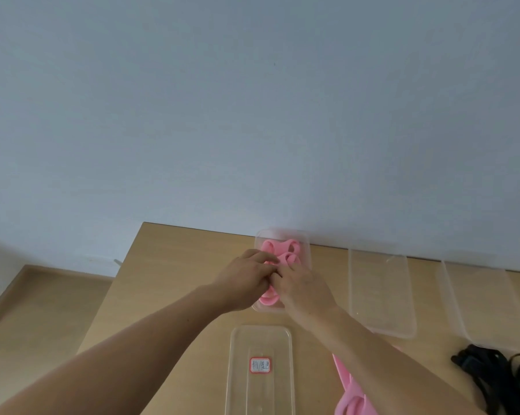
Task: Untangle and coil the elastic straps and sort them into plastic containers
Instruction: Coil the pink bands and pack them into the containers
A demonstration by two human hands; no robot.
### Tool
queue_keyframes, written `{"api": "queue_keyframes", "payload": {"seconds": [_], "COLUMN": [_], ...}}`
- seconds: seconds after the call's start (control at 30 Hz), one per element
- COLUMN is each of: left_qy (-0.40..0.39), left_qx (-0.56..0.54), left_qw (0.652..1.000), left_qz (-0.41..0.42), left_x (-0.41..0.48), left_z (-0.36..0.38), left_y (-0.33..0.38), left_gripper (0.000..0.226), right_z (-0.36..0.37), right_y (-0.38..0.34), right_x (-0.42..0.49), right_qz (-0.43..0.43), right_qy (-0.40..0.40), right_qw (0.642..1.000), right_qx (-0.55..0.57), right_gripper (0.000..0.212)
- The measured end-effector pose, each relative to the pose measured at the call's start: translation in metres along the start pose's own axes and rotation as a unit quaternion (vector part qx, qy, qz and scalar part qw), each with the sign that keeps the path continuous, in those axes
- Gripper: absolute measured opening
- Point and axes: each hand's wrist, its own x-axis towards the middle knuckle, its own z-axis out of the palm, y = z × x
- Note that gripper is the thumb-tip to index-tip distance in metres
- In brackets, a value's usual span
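A clear plastic container (307, 244) stands at the table's far edge with coiled pink elastic straps (285, 253) inside. Both hands are over it, touching each other. My left hand (243, 277) has its fingers curled onto a pink strap in the container, and my right hand (305, 290) grips the same strap beside it. More pink strap (347, 393) lies loose near the front edge, partly hidden under my right forearm. A tangle of black straps (498, 372) lies at the right.
A clear lid or container with a red-bordered label (260, 365) lies in front of the hands. Two more clear containers (381, 292) (486, 301) stand along the wall to the right. The wooden table (168, 283) ends at the left; a lower wooden surface (43, 295) is beyond.
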Motion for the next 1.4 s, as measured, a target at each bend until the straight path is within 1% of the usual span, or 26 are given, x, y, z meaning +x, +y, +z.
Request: {"api": "queue_keyframes", "payload": {"seconds": [0.07, 0.13, 0.2, 0.3, 0.4, 0.47, 0.53, 0.6, 0.83, 0.97, 1.03, 1.13, 1.2, 1.27, 1.3, 1.33, 1.4], "left_qy": [0.002, -0.007, -0.006, -0.001, 0.003, 0.018, 0.036, 0.048, 0.070, 0.051, 0.064, 0.141, 0.171, 0.163, 0.155, 0.145, 0.114], "left_qx": [-0.025, -0.006, 0.018, 0.046, 0.039, 0.020, 0.039, 0.059, 0.061, 0.072, 0.056, -0.025, -0.071, -0.102, -0.116, -0.130, -0.165], "left_qw": [1.000, 1.000, 1.000, 0.999, 0.999, 0.999, 0.998, 0.997, 0.995, 0.996, 0.996, 0.989, 0.980, 0.977, 0.976, 0.975, 0.968], "left_qz": [-0.003, -0.001, -0.009, -0.016, -0.024, -0.032, -0.026, -0.022, -0.023, -0.027, -0.028, -0.046, -0.070, -0.093, -0.100, -0.110, -0.149], "left_x": [-0.002, -0.003, -0.001, 0.005, 0.008, 0.004, 0.001, -0.001, -0.005, -0.011, -0.016, -0.033, -0.053, -0.075, -0.086, -0.096, -0.111], "left_z": [0.002, 0.004, 0.006, 0.007, 0.010, 0.010, 0.008, 0.006, 0.004, -0.001, -0.004, -0.005, 0.000, 0.011, 0.018, 0.024, 0.032], "left_y": [-0.001, -0.002, -0.002, 0.006, 0.012, 0.011, 0.008, 0.009, 0.016, 0.015, 0.017, 0.019, 0.020, 0.019, 0.017, 0.015, 0.011], "left_gripper": [0.038, 0.044, 0.051, 0.051, 0.049, 0.046, 0.043, 0.042, 0.035, 0.037, 0.038, 0.037, 0.037, 0.037, 0.037, 0.036, 0.036], "right_z": [0.004, 0.010, 0.011, 0.012, 0.006, 0.000, -0.003, -0.003, -0.004, -0.007, -0.012, -0.019, -0.017, -0.013, -0.009, -0.006, -0.004], "right_y": [0.000, 0.008, 0.014, 0.016, 0.014, 0.016, 0.021, 0.023, 0.023, 0.022, 0.015, -0.003, -0.020, -0.038, -0.047, -0.057, -0.076], "right_x": [0.000, 0.002, 0.001, -0.002, -0.008, -0.015, -0.022, -0.026, -0.029, -0.032, -0.035, -0.045, -0.055, -0.066, -0.070, -0.074, -0.078], "right_qz": [-0.008, -0.011, 0.007, 0.034, 0.033, 0.031, 0.044, 0.050, 0.047, 0.069, 0.089, 0.143, 0.184, 0.235, 0.260, 0.282, 0.319], "right_qy": [-0.038, -0.062, -0.056, -0.049, -0.026, 0.033, 0.081, 0.081, 0.072, 0.047, 0.061, 0.085, 0.065, 0.012, -0.008, -0.014, 0.008], "right_qw": [0.999, 0.996, 0.992, 0.984, 0.985, 0.985, 0.982, 0.982, 0.985, 0.985, 0.981, 0.971, 0.965, 0.952, 0.944, 0.938, 0.931], "right_qx": [0.022, 0.068, 0.111, 0.165, 0.166, 0.167, 0.164, 0.163, 0.150, 0.149, 0.160, 0.173, 0.176, 0.194, 0.203, 0.201, 0.177], "right_gripper": [0.020, 0.022, 0.026, 0.034, 0.027, 0.017, 0.012, 0.011, 0.008, 0.015, 0.014, 0.014, 0.022, 0.032, 0.034, 0.034, 0.033]}}
